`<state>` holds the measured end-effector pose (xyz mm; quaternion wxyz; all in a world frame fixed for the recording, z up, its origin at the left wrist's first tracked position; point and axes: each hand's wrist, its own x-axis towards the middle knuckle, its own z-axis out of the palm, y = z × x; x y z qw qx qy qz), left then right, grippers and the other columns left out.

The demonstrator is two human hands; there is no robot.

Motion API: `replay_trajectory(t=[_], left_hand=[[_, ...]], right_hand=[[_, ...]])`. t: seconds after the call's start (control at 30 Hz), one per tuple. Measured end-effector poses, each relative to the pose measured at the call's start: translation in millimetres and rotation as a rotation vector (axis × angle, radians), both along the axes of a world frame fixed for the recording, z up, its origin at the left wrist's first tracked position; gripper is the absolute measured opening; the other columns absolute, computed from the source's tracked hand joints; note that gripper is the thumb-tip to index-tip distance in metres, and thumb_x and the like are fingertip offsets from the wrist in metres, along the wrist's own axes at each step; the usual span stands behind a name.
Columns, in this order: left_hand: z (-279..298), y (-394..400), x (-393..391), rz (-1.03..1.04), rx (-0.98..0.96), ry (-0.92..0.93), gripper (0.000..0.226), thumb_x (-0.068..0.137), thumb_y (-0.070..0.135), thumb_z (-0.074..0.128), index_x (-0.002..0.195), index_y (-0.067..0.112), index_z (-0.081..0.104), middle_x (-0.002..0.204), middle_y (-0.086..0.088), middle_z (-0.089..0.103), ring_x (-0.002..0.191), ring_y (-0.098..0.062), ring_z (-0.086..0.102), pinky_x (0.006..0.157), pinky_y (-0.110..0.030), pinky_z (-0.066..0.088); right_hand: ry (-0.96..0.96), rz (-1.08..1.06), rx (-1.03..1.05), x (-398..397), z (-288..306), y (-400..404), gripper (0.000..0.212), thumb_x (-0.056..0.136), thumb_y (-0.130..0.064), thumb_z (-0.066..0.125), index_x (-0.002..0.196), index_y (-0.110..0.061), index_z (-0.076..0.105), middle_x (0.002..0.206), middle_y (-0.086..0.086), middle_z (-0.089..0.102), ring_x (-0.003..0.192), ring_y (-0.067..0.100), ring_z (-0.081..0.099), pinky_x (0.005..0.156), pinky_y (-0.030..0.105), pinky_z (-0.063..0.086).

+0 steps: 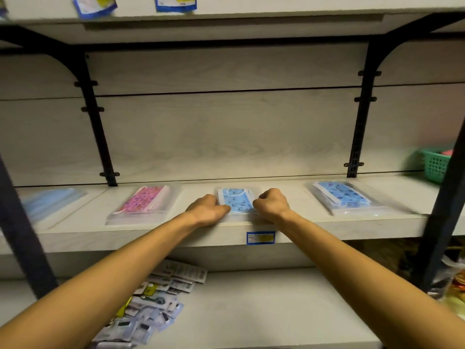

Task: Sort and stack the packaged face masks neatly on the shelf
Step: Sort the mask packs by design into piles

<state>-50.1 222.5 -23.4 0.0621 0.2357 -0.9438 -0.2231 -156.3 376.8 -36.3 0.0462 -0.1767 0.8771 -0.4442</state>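
Four mask packs (236, 200), two hands (207, 210).

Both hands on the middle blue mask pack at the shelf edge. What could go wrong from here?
1. The middle blue pack lies near the shelf front edge, gripped by the left hand and right hand; a pull toward the person could slide it off.
2. Its clear bag looks slick, so the curled fingers may slip.
3. The blue pack on the right lies skewed; stacking onto it could leave an uneven pile.
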Motion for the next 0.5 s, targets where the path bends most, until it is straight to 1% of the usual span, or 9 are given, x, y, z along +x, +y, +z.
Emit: replay_trajectory(t=[0.1,0.2,0.23,0.27,0.3,0.37,0.43,0.5], left_hand=[[-2.3,-9.2,7.5,0.014,-0.001,0.001,0.035,0.097,0.047,0.052,0.111,0.016,0.059,0.108,-0.003,0.062,0.098,-0.024,0.060,0.074,-0.030,0.042],[-3.8,-15.9,9.7,0.013,0.003,0.008,0.033,0.096,0.048,0.052,0.106,0.017,0.059,0.108,-0.004,0.064,0.097,-0.023,0.060,0.073,-0.031,0.042],[-4.0,-16.9,9.6,0.008,0.003,0.008,0.033,0.096,0.048,0.052,0.107,0.017,0.059,0.110,-0.004,0.064,0.098,-0.023,0.060,0.073,-0.031,0.041],[-4.0,-16.9,9.3,0.002,0.001,0.002,0.035,0.096,0.047,0.052,0.110,0.017,0.059,0.114,-0.005,0.065,0.099,-0.024,0.060,0.073,-0.031,0.041],[-3.1,-16.5,9.1,-0.003,-0.010,-0.002,0.038,0.096,0.047,0.052,0.116,0.016,0.059,0.120,-0.006,0.064,0.103,-0.025,0.060,0.075,-0.031,0.042],[0.2,-13.9,8.1,0.005,-0.082,-0.016,0.049,0.095,0.047,0.051,0.133,0.017,0.054,0.133,-0.008,0.059,0.117,-0.028,0.057,0.084,-0.032,0.044],[4.9,-8.3,6.2,0.015,-0.216,-0.022,0.054,0.094,0.047,0.050,0.140,0.019,0.051,0.140,-0.010,0.055,0.128,-0.031,0.049,0.093,-0.036,0.042],[9.9,4.2,-0.3,-0.025,-0.299,0.022,0.051,0.094,0.043,0.052,0.139,0.021,0.053,0.141,-0.011,0.055,0.132,-0.031,0.043,0.094,-0.037,0.040]], right_hand=[[-0.007,0.013,-0.012,4.3,-1.7,-9.9,0.027,0.084,-0.013,0.056,0.106,-0.001,0.068,0.104,0.015,0.069,0.093,0.030,0.067,0.080,0.040,0.058],[0.003,0.004,-0.018,6.8,-2.5,-10.4,0.027,0.085,-0.012,0.056,0.105,0.002,0.068,0.107,0.019,0.070,0.090,0.029,0.067,0.072,0.035,0.054],[0.018,-0.002,-0.008,8.0,-2.2,-8.2,0.028,0.085,-0.012,0.056,0.107,0.002,0.068,0.110,0.019,0.070,0.091,0.030,0.066,0.074,0.036,0.054],[0.043,-0.011,0.009,9.2,-1.8,-4.6,0.031,0.087,-0.014,0.057,0.112,0.002,0.066,0.115,0.019,0.069,0.097,0.031,0.065,0.081,0.038,0.054],[0.081,-0.022,0.032,9.8,-1.6,0.3,0.036,0.088,-0.016,0.057,0.118,0.001,0.064,0.120,0.018,0.067,0.105,0.032,0.064,0.088,0.039,0.054],[0.161,-0.036,0.067,10.1,-0.6,13.5,0.044,0.090,-0.022,0.057,0.130,-0.004,0.059,0.130,0.015,0.063,0.118,0.033,0.060,0.098,0.039,0.050],[0.223,-0.033,0.074,8.3,2.6,30.5,0.047,0.091,-0.025,0.057,0.135,-0.009,0.057,0.135,0.011,0.062,0.122,0.030,0.058,0.102,0.037,0.048],[0.292,-0.034,0.072,2.4,7.3,51.6,0.044,0.091,-0.023,0.058,0.134,-0.011,0.060,0.133,0.008,0.065,0.120,0.028,0.060,0.102,0.037,0.048]])
